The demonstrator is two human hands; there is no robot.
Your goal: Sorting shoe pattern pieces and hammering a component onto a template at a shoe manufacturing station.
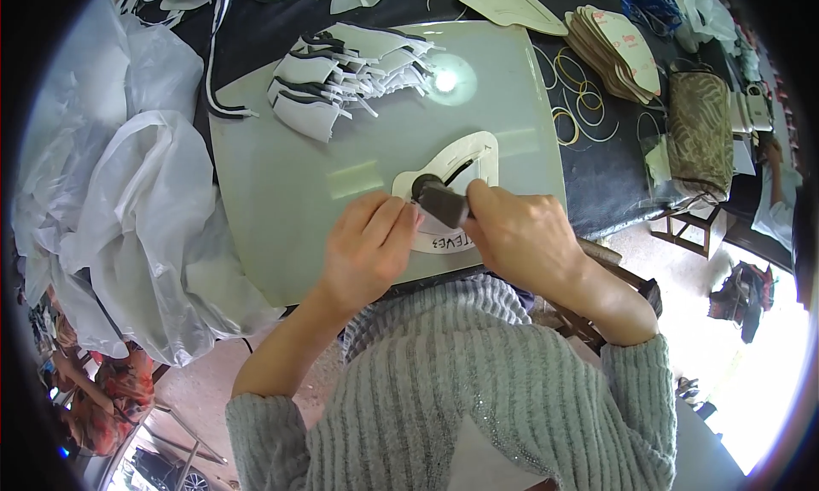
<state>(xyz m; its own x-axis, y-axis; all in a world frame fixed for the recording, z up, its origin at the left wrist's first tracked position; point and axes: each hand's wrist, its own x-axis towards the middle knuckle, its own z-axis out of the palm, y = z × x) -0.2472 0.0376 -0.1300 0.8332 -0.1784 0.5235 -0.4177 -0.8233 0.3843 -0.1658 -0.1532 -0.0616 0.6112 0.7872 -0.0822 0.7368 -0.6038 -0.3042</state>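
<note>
A cream curved template (486, 143) lies on the pale board (529, 167) in front of me. On it sits a white piece with a black strip (461, 168). My right hand (522, 235) is closed round a dark hammer (444, 204), whose head is over the template's middle; the handle is mostly hidden by the hand. At the template's left edge, my left hand (371, 239) has its fingertips pinched together beside the hammer head. What they hold, if anything, is hidden.
White pieces with black edging (341, 73) are heaped at the board's far side. Plastic bags (145, 209) fill the left. Far right are stacked card templates (618, 52), looped cords (580, 103) and a patterned brown roll (699, 133). Another person (111, 397) sits lower left.
</note>
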